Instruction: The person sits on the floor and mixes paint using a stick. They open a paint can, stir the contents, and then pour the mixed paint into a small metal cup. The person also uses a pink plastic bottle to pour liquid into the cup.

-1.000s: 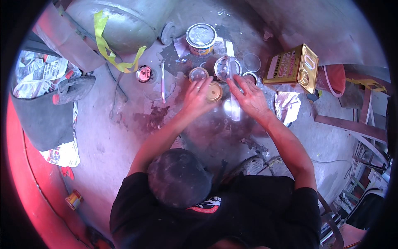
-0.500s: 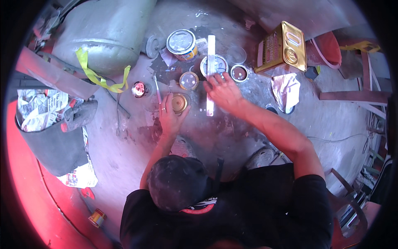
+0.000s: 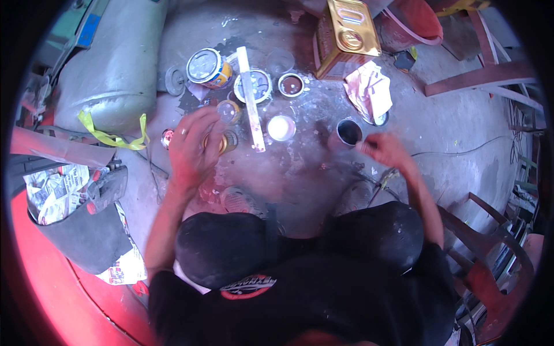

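My left hand (image 3: 195, 144), slightly blurred, is over the gold-lidded can (image 3: 228, 142), its fingers stretched apart and partly hiding the lid. To the right, my right hand (image 3: 388, 151) has its fingers closed at the rim of a dark cup (image 3: 348, 134). On the floor between my hands stands a small white cup (image 3: 281, 128). A long white stick (image 3: 249, 95) lies across an open can of grey paint (image 3: 262, 87). Beside that can is a smaller can with dark brown contents (image 3: 290, 85). Another small round tin (image 3: 229, 111) sits behind my left fingers.
A blue-yellow paint can (image 3: 208, 68) and a square gold tin (image 3: 348, 43) stand at the back. Crumpled paper (image 3: 369, 92) lies right of the cups. A grey tank (image 3: 109, 81) stands at left, with a newspaper-lined bin (image 3: 81, 242) nearer. A red bucket (image 3: 407, 26) is at far right.
My right hand has left the white stick and moved right to the dark cup. My left hand has lifted over the gold-lidded can. The white cup now shows. The view has shifted.
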A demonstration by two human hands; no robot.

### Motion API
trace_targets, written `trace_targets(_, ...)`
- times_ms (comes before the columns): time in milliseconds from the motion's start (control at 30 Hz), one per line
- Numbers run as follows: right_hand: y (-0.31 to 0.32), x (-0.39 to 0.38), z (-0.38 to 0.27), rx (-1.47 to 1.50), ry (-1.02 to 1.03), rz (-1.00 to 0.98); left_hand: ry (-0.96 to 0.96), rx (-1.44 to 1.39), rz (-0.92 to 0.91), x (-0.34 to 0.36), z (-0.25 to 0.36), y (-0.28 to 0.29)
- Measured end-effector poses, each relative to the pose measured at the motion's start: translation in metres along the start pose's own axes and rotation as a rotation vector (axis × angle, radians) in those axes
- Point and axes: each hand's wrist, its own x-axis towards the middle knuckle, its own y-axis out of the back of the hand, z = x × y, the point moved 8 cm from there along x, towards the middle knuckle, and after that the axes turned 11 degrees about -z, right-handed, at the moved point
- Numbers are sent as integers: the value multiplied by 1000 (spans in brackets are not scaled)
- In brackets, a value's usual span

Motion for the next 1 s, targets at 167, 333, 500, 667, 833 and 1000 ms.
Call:
trace_targets(167,-109,-10,45,480,56,60,-198,-245,-653,74,96,-107)
trace_targets(333,-150,5,38,575,178,329,195,-305,-643,19,77,-271)
trace_targets(500,-147,-38,20,401,30,589,361,-679,-366,6,114,-295)
trace_targets(667,-138,-22,4,539,197,233,546,-746,-157,11,113,-295)
trace_targets(833,-99,-2,31,425,390,-58,600,-583,-46,-23,92,-289)
trace_targets(1000,3,39,178,669,-206,612,652,-599,-17,-38,87,-295)
